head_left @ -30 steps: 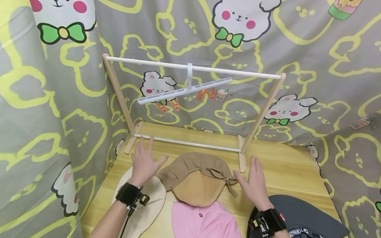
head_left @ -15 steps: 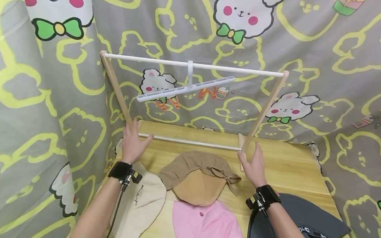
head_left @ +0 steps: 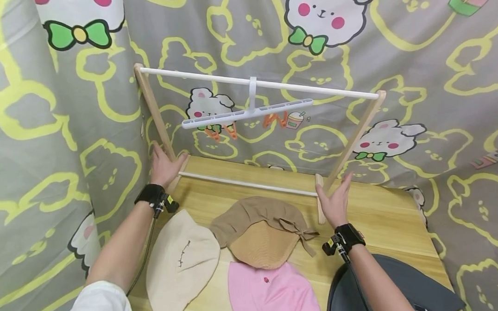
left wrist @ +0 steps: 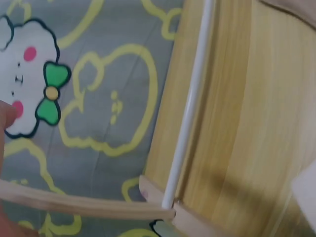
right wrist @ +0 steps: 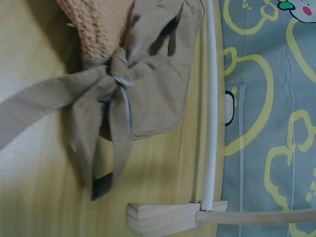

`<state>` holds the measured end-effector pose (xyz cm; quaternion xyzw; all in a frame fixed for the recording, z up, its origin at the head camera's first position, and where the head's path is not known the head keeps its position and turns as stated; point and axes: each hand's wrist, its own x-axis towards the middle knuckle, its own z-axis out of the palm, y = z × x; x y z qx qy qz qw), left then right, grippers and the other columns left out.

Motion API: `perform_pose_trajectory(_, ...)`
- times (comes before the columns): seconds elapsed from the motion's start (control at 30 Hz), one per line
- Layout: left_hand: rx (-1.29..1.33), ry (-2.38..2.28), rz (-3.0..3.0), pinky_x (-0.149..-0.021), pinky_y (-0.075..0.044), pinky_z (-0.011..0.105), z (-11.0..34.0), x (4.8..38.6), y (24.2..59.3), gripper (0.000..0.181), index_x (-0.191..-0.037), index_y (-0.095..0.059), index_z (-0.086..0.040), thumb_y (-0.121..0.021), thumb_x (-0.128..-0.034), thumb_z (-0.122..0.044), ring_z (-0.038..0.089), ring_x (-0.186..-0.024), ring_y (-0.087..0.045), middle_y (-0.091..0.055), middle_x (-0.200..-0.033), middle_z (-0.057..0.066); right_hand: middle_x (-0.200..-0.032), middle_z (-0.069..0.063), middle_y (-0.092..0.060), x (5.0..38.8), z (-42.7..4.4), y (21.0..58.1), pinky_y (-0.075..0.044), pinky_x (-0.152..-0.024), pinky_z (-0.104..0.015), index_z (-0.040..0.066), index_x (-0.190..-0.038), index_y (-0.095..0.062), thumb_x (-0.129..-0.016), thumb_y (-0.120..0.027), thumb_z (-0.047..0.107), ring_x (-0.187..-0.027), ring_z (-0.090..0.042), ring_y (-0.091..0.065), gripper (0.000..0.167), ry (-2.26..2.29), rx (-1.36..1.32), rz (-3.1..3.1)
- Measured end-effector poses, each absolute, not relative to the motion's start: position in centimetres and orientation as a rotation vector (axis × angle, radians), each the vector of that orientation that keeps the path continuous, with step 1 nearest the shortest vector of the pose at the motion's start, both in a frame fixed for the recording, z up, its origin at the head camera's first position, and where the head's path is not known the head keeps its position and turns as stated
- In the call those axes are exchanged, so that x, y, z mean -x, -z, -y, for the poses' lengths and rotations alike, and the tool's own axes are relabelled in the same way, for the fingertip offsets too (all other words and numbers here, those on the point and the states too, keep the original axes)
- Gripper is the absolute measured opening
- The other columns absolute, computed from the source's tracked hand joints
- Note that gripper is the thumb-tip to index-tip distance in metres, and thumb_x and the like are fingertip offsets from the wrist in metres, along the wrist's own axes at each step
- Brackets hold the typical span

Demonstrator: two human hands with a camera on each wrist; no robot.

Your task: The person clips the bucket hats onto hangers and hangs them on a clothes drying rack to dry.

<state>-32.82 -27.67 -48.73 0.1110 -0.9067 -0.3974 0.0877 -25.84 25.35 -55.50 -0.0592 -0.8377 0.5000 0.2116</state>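
Note:
A wooden rack (head_left: 161, 114) with white rods (head_left: 260, 83) stands at the back of the table. At its lower left post is my left hand (head_left: 165, 165), thumb and fingers spread to either side of the wood; in the left wrist view the post (left wrist: 89, 205) runs between them. My right hand (head_left: 334, 203) is by the lower right post (head_left: 354, 141), fingers straight and thumb apart; contact there is unclear. A pale hanger (head_left: 246, 114) with orange clips (head_left: 275, 119) hangs tilted from the top rod.
Before the rack lies a brown hat (head_left: 263, 212) with a tied bow (right wrist: 118, 79). Around it are a cream hat (head_left: 181, 264), a pink hat (head_left: 274, 293) and a dark hat (head_left: 410, 278) under my right forearm. Patterned curtains (head_left: 442, 136) enclose the wooden table (head_left: 380, 217).
My left hand has moved left and away from above the cream hat to the left post. The right hand has shifted slightly forward to the right post. The hats stay put.

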Motion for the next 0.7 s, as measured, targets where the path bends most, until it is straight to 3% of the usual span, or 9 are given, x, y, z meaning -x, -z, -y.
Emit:
perform_pose_trajectory(0.1, -0.351, 1.262, 2.645, -0.125, -0.021, 0.059, 28.3, 33.8, 48.3, 0.122, -0.165, 0.02, -0.012, -0.059, -0.0936, -0.072, 0.049, -0.155, -0.022, -0.003, -0.173, 0.026, -0.175, -0.018, 0.001, 26.6, -25.8, 55.3, -0.017, -0.126, -0.056, 0.02, -0.166, 0.019, -0.099, -0.071, 0.036, -0.16, -0.036, -0.011, 0.113, -1.401, 0.2, 2.324)
perform_pose_trajectory(0.27, -0.382, 1.414, 2.503, -0.126, -0.021, 0.055, 29.4, 35.4, 48.0, 0.111, -0.168, 0.01, -0.017, -0.056, -0.0958, -0.07, 0.043, -0.156, -0.024, -0.013, -0.173, 0.022, -0.17, -0.029, -0.013, 28.3, -27.1, 54.4, -0.017, -0.126, -0.057, 0.005, -0.167, 0.001, -0.103, -0.064, 0.034, -0.158, -0.044, -0.017, 0.095, -1.42, 0.209, 2.336)
perform_pose_trajectory(0.4, -0.354, 1.54, 2.398, -0.127, -0.021, 0.044, 29.9, 36.6, 47.5, 0.095, -0.169, -0.001, -0.016, -0.056, -0.1017, -0.056, 0.032, -0.159, -0.023, -0.02, -0.173, 0.015, -0.166, -0.03, -0.028, 29.8, -28.0, 53.6, -0.022, -0.125, -0.057, 0.0, -0.165, -0.017, -0.105, -0.061, 0.03, -0.155, -0.043, -0.027, 0.08, -1.474, 0.22, 2.313)
perform_pose_trajectory(0.5, -0.302, 1.659, 2.336, -0.125, -0.028, 0.04, 30.5, 37.6, 46.8, 0.078, -0.167, -0.013, -0.01, -0.051, -0.1066, -0.042, 0.031, -0.155, -0.033, -0.03, -0.169, 0.018, -0.159, -0.028, -0.041, 30.6, -28.1, 52.6, -0.031, -0.121, -0.057, 0.0, -0.162, -0.027, -0.105, -0.061, 0.03, -0.151, -0.04, -0.038, 0.073, -1.506, 0.235, 2.267)
perform_pose_trajectory(0.6, -0.237, 1.704, 2.357, -0.118, -0.038, 0.039, 31.2, 38.1, 45.9, 0.066, -0.162, -0.024, -0.003, -0.044, -0.1093, -0.038, 0.035, -0.146, -0.044, -0.04, -0.161, 0.024, -0.147, -0.026, -0.055, 31.3, -27.9, 51.4, -0.044, -0.111, -0.053, 0.002, -0.157, -0.038, -0.106, -0.06, 0.031, -0.137, -0.038, -0.053, 0.063, -1.474, 0.237, 2.256)
perform_pose_trajectory(0.7, -0.157, 1.66, 2.43, -0.105, -0.044, 0.034, 31.6, 38.5, 44.9, 0.061, -0.156, -0.034, 0.002, -0.042, -0.1102, -0.038, 0.036, -0.133, -0.051, -0.048, -0.149, 0.027, -0.121, -0.026, -0.062, 31.8, -27.7, 50.1, -0.051, -0.088, -0.043, -0.001, -0.146, -0.048, -0.107, -0.056, 0.032, -0.106, -0.034, -0.063, 0.051, -1.404, 0.242, 2.262)
